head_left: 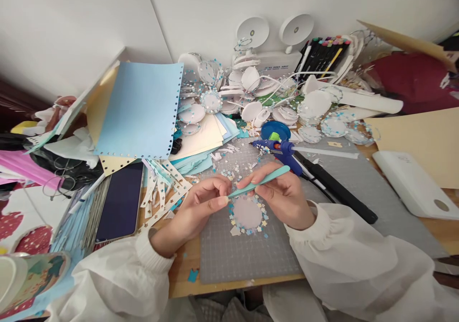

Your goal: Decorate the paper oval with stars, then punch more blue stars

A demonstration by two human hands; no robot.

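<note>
Well inside mat (218, 260) edges, teal strip (275, 174)

The camera sits on my head, so the view looks forward and down, from above the near edge of the table (184, 283). It is quite close: my left hand (204, 202) and my right hand (285, 195) meet near the centre of the frame, and my sleeves enter from the lower corners. The wall (204, 6) fills the top; at the bottom centre, it catches a little of my lap (222, 311).
</note>
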